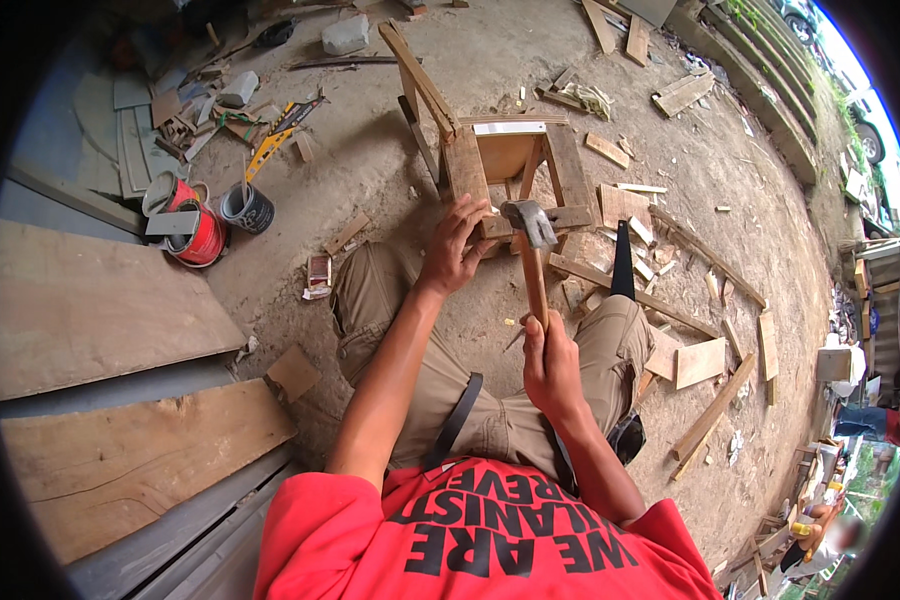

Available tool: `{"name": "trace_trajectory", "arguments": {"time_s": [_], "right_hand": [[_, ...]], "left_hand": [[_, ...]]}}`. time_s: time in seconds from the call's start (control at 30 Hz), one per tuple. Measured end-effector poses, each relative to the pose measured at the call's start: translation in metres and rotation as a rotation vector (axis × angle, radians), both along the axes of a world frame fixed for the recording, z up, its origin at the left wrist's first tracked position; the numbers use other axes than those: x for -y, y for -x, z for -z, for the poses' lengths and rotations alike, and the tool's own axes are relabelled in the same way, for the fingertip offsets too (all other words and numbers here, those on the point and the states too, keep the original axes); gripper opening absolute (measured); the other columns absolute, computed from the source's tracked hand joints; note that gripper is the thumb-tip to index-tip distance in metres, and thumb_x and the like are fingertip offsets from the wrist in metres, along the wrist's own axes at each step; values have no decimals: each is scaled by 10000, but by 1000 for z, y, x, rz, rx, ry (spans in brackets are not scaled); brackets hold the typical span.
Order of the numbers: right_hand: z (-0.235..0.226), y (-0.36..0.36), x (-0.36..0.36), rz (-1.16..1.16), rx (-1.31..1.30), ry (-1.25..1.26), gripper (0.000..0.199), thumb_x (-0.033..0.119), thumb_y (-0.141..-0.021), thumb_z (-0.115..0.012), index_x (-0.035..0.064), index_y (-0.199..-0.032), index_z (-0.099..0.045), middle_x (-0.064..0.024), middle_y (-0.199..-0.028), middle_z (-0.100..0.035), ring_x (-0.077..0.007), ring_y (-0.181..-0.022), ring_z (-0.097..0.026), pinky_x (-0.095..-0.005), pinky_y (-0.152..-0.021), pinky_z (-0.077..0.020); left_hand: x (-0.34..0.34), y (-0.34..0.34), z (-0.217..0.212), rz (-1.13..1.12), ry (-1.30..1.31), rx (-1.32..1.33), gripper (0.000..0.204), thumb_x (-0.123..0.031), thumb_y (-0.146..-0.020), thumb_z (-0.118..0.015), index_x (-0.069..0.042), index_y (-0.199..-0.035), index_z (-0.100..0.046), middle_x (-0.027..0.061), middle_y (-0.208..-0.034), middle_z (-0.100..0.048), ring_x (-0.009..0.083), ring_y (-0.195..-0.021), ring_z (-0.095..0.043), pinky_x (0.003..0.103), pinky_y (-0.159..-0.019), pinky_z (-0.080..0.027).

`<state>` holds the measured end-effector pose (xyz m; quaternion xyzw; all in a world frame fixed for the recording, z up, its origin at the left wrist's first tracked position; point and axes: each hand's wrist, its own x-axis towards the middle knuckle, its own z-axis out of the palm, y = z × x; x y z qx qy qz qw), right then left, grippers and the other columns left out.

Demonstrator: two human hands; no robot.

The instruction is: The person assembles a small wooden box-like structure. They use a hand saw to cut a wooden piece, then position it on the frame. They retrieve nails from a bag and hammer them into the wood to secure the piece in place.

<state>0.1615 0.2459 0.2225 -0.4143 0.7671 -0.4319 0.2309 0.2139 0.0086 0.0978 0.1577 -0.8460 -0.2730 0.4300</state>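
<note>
A claw hammer (pixel 535 280) with a wooden handle is gripped low on its shaft by my right hand (pixel 552 365). Its metal head is over the near crosspiece of a small wooden frame (pixel 570 170), which looks like a stool or chair on its side. Whether the head touches the wood I cannot tell. My left hand (pixel 455 245) holds the frame's near left corner, its fingers over the wood close to the hammer head. No nail can be made out there. A white strip (pixel 510 128) lies along the frame's far rail.
A dark saw blade (pixel 623 262) stands by my right knee. Wood offcuts (pixel 701 363) litter the dirt floor on the right. Paint cans (pixel 202 236), a yellow handsaw (pixel 270 145) and broad boards (pixel 140 465) are on the left. Another person (pixel 820 535) is at the far lower right.
</note>
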Motion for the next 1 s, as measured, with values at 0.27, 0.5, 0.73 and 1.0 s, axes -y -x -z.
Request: {"name": "trace_trajectory", "arguments": {"time_s": [0.27, 0.5, 0.73, 1.0], "right_hand": [[-38, 0, 8, -10, 89, 74, 275, 256, -1086, -463, 3, -1085, -569, -107, -635, -528, -226, -523, -533, -382, -522, -422], [-6, 7, 8, -24, -109, 236, 327, 305, -1058, -503, -18, -1101, -491, -127, -638, -488, -310, -521, -466, -397, -468, -365], [-11, -10, -23, -17, 86, -45, 231, 224, -1073, -480, -1, -1024, -502, -227, -630, -534, -471, -583, -582, -493, -513, -405], [8, 4, 5, -38, -12, -121, 215, 217, -1066, -493, 4, -1043, -506, -254, -671, -569, -498, -633, -588, -527, -552, -421]], "left_hand": [[-5, -4, 7, -21, 29, -11, 496, -345, -970, -637, -75, -1374, -537, 89, -1446, -525, 368, -1393, -442, 492, -1151, -382], [-2, 5, 5, 4, 20, -25, 484, -346, -971, -634, -68, -1357, -546, 109, -1432, -533, 369, -1381, -454, 495, -1133, -388], [3, -2, 1, 16, 43, -10, 470, -337, -966, -639, -70, -1343, -553, 114, -1420, -542, 373, -1384, -447, 492, -1148, -364], [0, 1, 0, 1, 60, -10, 474, -366, -979, -618, -78, -1349, -548, 114, -1422, -543, 368, -1386, -445, 486, -1145, -363]]}}
